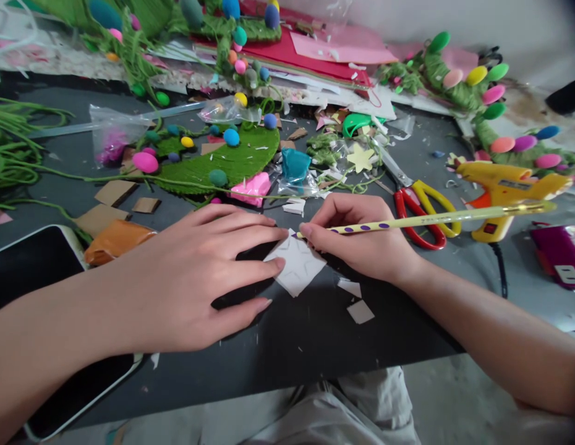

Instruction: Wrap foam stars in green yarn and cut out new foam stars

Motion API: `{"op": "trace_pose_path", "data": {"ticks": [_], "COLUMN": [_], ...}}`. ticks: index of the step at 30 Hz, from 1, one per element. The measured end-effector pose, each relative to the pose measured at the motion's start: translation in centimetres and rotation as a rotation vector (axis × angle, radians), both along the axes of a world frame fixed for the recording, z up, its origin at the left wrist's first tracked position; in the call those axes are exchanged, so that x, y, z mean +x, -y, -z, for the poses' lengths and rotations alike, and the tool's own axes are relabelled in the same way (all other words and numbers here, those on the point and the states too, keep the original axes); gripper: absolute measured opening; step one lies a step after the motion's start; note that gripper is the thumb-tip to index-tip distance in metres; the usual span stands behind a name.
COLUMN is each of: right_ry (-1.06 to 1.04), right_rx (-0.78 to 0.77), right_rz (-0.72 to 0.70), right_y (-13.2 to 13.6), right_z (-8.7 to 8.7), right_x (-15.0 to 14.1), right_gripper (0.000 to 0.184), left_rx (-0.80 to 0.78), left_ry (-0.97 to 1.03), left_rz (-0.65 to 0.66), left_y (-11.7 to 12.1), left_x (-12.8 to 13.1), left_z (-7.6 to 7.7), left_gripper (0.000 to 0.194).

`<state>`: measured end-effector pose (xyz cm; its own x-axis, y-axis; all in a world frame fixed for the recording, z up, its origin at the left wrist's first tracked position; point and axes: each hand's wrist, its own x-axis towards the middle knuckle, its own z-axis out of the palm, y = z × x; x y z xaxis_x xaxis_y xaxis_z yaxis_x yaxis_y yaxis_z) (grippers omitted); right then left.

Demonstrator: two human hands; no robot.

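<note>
I count one square of white paper [297,269], faintly pencilled with a star shape, lying on the dark desk [287,364] between my two grips. One slim, pale-yellow, purple-dotted pencil [426,220] is in my right grip [364,244]; thumb and fingers are clamped on it close to its point, which is at the paper's far corner. My left grip [195,275] lies palm down with its fingers spread apart, fingertips resting on the paper's left side. Two white paper scraps [360,312] lie just on the near side of the right grip. Beyond that grip, to its right, I count one pair of metal scissors [410,184] with red and yellow handles, then one yellow plastic glue gun [496,176].
</note>
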<state>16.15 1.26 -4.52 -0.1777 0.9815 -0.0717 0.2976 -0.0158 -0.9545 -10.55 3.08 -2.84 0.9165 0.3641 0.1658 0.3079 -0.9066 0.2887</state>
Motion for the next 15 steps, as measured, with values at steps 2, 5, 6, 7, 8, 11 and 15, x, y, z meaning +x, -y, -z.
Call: {"op": "trace_pose_path", "data": {"ticks": [2,5,6,7,8,11,15], "right_ry": [-0.007,-0.032,-0.036,-0.036,-0.032,-0.01,0.037], "right_rx": [-0.005,-0.025,-0.029,-0.028,-0.022,-0.004,0.014], "right_rz": [0.008,0.001,-0.006,-0.012,-0.014,-0.004,0.01], "right_y": [0.05,0.18,0.21,0.23,0.24,0.2,0.1], "right_z": [-0.04,-0.03,-0.01,0.01,0.02,0.02,-0.11], "right_x": [-0.01,-0.08,-0.11,-0.14,-0.17,-0.2,-0.18], "right_gripper": [0.026,0.027,0.027,0.027,0.027,0.026,0.022], "left_rx": [-0.002,-0.01,-0.011,-0.009,-0.006,0.004,0.005], "left_ry": [0.0,0.005,0.004,0.005,0.007,0.006,0.009], "left_rz": [-0.004,-0.01,-0.013,-0.015,-0.016,-0.012,-0.017], "left_y": [0.01,0.06,0.07,0.07,0.07,0.08,0.18], "left_x": [-0.03,-0.05,-0.03,0.0,0.04,0.13,0.02], "left_z": [-0.04,-0.04,-0.02,0.0,0.02,0.06,0.02], "left_gripper": [0.029,0.029,0.029,0.029,0.028,0.028,0.029]}}
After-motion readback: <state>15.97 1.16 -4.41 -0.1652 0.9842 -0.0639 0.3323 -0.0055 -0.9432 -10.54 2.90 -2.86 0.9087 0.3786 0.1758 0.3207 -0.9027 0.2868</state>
